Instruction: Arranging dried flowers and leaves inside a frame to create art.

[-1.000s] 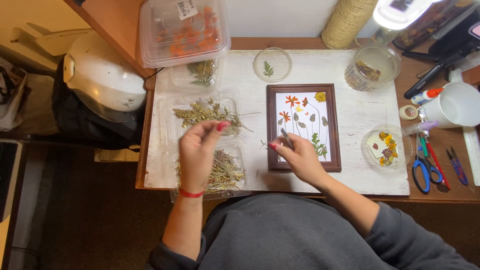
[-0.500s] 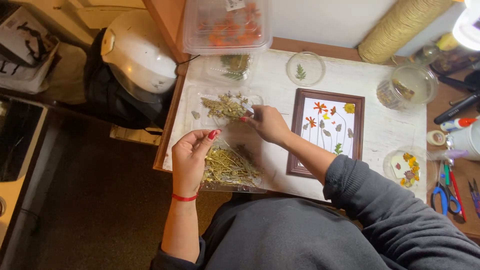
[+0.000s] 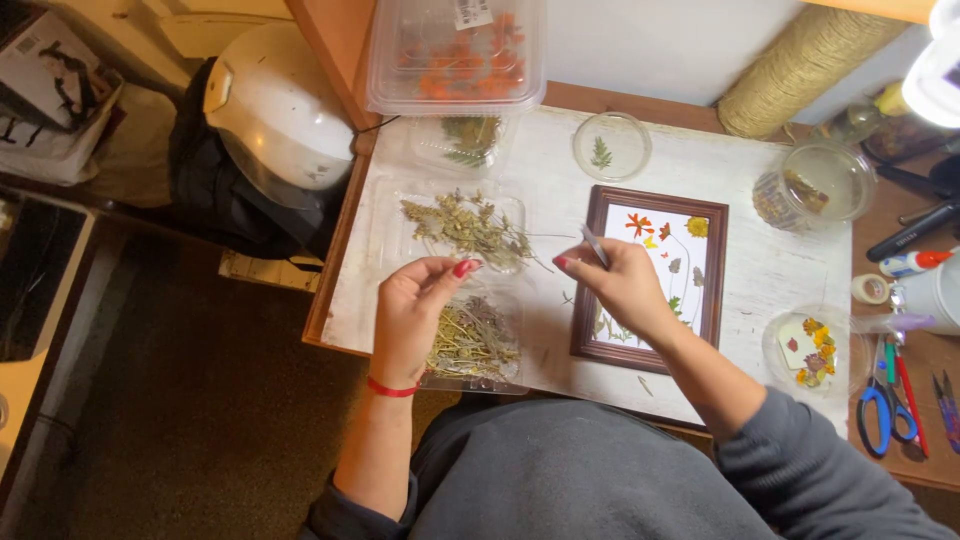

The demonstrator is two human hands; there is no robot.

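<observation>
left hand (image 3: 415, 315) – fingers pinched together above the clear tray of dried stems (image 3: 470, 340), whether on a sprig I cannot tell | second tray of dried sprigs (image 3: 465, 228) just beyond | right hand (image 3: 620, 290) – gripping metal tweezers (image 3: 596, 246) at the brown frame (image 3: 650, 280) | frame already holds several pressed flowers; bare gaps left, likely partway

A home craft corner set up for pressed-flower work. A white-covered wooden desk (image 3: 640, 210) carries clear plastic trays of dried sprigs (image 3: 462, 228), a lidded box of orange petals (image 3: 455, 55), small round dishes of leaves and blossoms (image 3: 611, 146), and a brown picture frame (image 3: 652, 275) laid with pressed flowers. Scissors (image 3: 884, 410), a roll of tape (image 3: 870, 289) and pens lie at the desk's edge. Beside the desk, a white helmet (image 3: 275, 105) rests on a dark bag above a carpeted floor (image 3: 180, 400).
</observation>
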